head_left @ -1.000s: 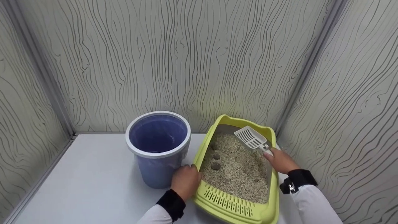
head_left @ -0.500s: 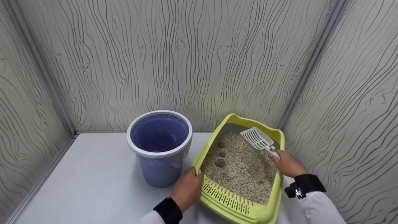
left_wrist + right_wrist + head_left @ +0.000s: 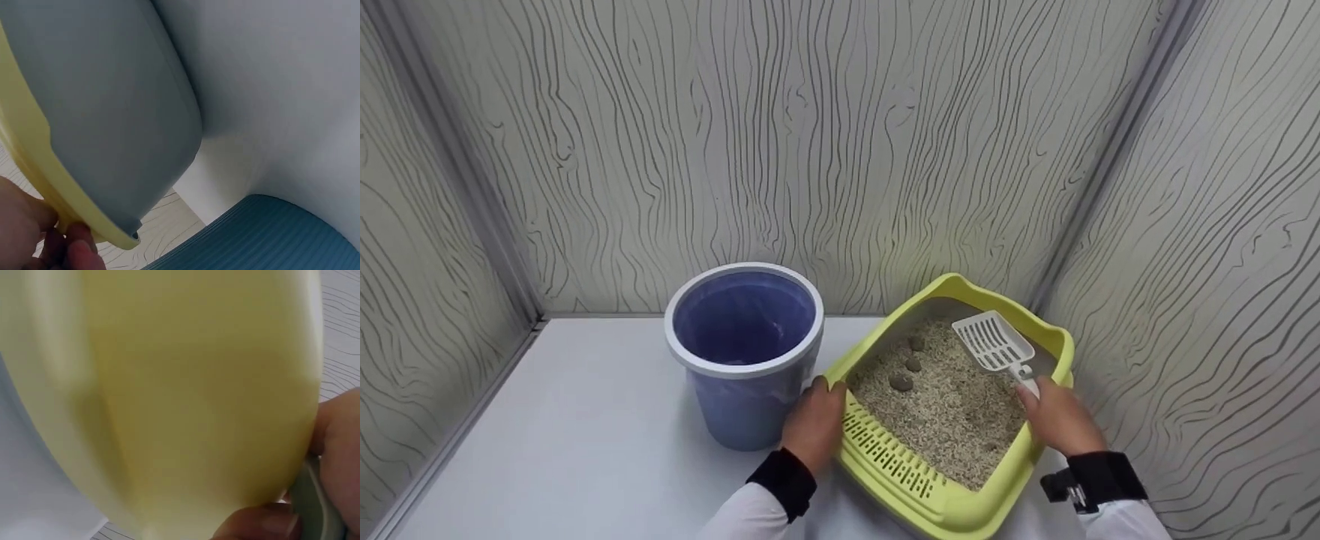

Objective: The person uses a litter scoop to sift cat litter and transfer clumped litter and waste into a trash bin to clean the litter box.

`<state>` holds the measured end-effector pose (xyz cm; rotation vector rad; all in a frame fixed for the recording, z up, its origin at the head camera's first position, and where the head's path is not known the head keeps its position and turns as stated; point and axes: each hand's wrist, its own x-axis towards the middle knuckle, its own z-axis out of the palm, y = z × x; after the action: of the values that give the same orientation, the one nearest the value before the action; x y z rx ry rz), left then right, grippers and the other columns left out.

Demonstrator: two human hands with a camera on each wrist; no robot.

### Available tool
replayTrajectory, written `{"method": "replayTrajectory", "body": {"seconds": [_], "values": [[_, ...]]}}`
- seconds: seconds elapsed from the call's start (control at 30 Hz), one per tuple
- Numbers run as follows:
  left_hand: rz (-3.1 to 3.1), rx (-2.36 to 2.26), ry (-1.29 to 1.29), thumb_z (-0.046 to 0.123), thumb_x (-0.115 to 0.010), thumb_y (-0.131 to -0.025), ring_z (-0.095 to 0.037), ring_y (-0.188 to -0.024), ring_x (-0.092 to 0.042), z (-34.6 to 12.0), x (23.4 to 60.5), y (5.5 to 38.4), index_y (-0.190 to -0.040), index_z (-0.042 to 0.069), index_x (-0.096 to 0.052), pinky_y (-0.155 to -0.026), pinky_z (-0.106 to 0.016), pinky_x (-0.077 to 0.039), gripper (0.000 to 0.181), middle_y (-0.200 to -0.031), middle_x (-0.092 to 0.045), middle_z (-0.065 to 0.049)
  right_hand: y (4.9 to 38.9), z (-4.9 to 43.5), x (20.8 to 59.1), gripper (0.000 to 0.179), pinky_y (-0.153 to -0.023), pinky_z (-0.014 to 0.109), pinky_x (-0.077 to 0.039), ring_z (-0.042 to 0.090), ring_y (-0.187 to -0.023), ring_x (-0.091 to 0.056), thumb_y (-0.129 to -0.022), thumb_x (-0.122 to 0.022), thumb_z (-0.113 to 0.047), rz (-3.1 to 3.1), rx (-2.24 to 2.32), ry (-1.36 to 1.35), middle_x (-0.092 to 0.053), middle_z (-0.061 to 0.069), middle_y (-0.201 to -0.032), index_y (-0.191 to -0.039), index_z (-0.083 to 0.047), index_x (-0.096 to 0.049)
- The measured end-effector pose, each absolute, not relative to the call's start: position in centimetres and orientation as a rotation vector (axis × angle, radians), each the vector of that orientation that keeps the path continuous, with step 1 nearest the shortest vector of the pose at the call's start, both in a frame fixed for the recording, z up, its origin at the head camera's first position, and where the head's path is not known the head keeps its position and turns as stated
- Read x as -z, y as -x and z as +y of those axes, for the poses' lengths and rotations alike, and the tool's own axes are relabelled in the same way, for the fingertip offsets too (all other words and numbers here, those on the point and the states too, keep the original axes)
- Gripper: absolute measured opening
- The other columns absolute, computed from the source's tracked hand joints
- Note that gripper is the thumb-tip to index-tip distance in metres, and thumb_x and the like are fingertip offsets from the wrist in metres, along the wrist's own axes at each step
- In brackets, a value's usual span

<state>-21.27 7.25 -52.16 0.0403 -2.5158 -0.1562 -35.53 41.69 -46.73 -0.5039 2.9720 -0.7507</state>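
A yellow-rimmed litter box (image 3: 960, 514) with a grey base stands at the right, turned at an angle. Pale grainy litter (image 3: 952, 409) fills it, with a few dark round clumps (image 3: 901, 382) along the left side. My left hand (image 3: 814, 426) grips the box's left rim, thumb and fingers pinching the yellow edge in the left wrist view. In my right hand (image 3: 1063, 421) is the handle of a white slotted litter scoop (image 3: 994, 343), whose head is bare and held above the litter. That hand is at the box's right rim.
A blue bin (image 3: 746, 409) with a pale rim stands upright just left of the box, close to my left hand. Both sit on a white table (image 3: 585, 420). Wood-grain patterned panels (image 3: 750, 135) enclose the back and sides.
The litter box has swung clockwise, its far end shifting right. My right hand and the scoop have moved right along with it, while the bin has stayed about where it was.
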Motion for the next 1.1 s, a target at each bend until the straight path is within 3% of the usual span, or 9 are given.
{"method": "replayTrajectory", "body": {"seconds": [0.13, 0.23, 0.4, 0.53, 0.67, 0.9, 1.1], "values": [[-2.469, 0.065, 0.048, 0.004, -0.074, -0.083, -0.019, -0.061, -0.058, 7.7, 52.3, 20.2, -0.09, 0.009, -0.069, -0.053, -0.035, -0.049, 0.009, -0.082, -0.06, -0.007, 35.8, 41.9, 46.5, 0.034, -0.061, 0.035, -0.043, 0.02, -0.065, -0.052, -0.109, -0.049, -0.039, 2.959, 0.781, 0.506, -0.051, 0.005, -0.076, -0.103, -0.006, -0.054], [-2.484, 0.095, 0.184, 0.017, -0.075, -0.088, -0.014, -0.061, -0.054, 8.6, 52.2, 18.9, -0.085, 0.014, -0.07, -0.053, -0.031, -0.046, 0.007, -0.079, -0.059, -0.002, 36.8, 42.4, 46.2, 0.037, -0.063, 0.035, -0.043, 0.02, -0.068, -0.053, -0.11, -0.047, -0.042, 2.937, 0.79, 0.495, -0.054, 0.006, -0.079, -0.107, -0.006, -0.055], [-2.557, 0.199, 0.464, 0.049, -0.068, -0.096, -0.006, -0.067, -0.05, 10.4, 52.3, 16.6, -0.096, 0.019, -0.069, -0.058, -0.024, -0.043, 0.03, -0.084, -0.058, 0.004, 39.5, 43.5, 45.6, 0.041, -0.064, 0.035, -0.043, 0.021, -0.071, -0.053, -0.111, -0.042, -0.041, 2.903, 0.758, 0.48, -0.055, 0.007, -0.083, -0.113, -0.003, -0.056], [-2.531, 0.132, 0.553, 0.068, -0.064, -0.089, -0.004, -0.07, -0.053, 10.8, 53.1, 16.1, -0.111, 0.016, -0.068, -0.061, -0.022, -0.046, 0.056, -0.087, -0.059, 0.006, 41.1, 44.1, 45.5, 0.041, -0.07, 0.037, -0.044, 0.023, -0.076, -0.056, -0.111, -0.042, -0.041, 2.911, 0.688, 0.521, -0.056, 0.007, -0.085, -0.111, -0.003, -0.058], [-2.478, 0.085, 0.57, 0.07, -0.063, -0.086, -0.002, -0.067, -0.051, 10.4, 53.7, 16.5, -0.107, 0.017, -0.068, -0.061, -0.02, -0.046, 0.058, -0.084, -0.058, 0.008, 41.5, 44.0, 45.6, 0.041, -0.074, 0.041, -0.046, 0.024, -0.079, -0.058, -0.11, -0.042, -0.042, 2.915, 0.651, 0.538, -0.058, 0.007, -0.085, -0.11, -0.005, -0.059], [-2.621, 0.17, 0.546, 0.068, -0.063, -0.084, -0.003, -0.069, -0.051, 8.7, 52.7, 17.6, -0.105, 0.017, -0.071, -0.064, -0.021, -0.048, 0.056, -0.085, -0.06, 0.007, 40.5, 43.8, 45.8, 0.045, -0.067, 0.037, -0.044, 0.022, -0.072, -0.055, -0.111, -0.039, -0.044, 2.937, 0.672, 0.516, -0.057, 0.006, -0.081, -0.106, -0.005, -0.06], [-2.718, 0.279, 0.501, 0.058, -0.074, -0.08, -0.011, -0.079, -0.061, 6.8, 51.1, 18.5, -0.117, 0.014, -0.074, -0.074, -0.027, -0.055, 0.058, -0.093, -0.066, 0.001, 39.0, 43.7, 46.2, 0.043, -0.07, 0.046, -0.048, 0.028, -0.075, -0.059, -0.111, -0.038, -0.037, 2.985, 0.669, 0.474, -0.06, 0.015, -0.086, -0.107, 0.0, -0.059]]}}
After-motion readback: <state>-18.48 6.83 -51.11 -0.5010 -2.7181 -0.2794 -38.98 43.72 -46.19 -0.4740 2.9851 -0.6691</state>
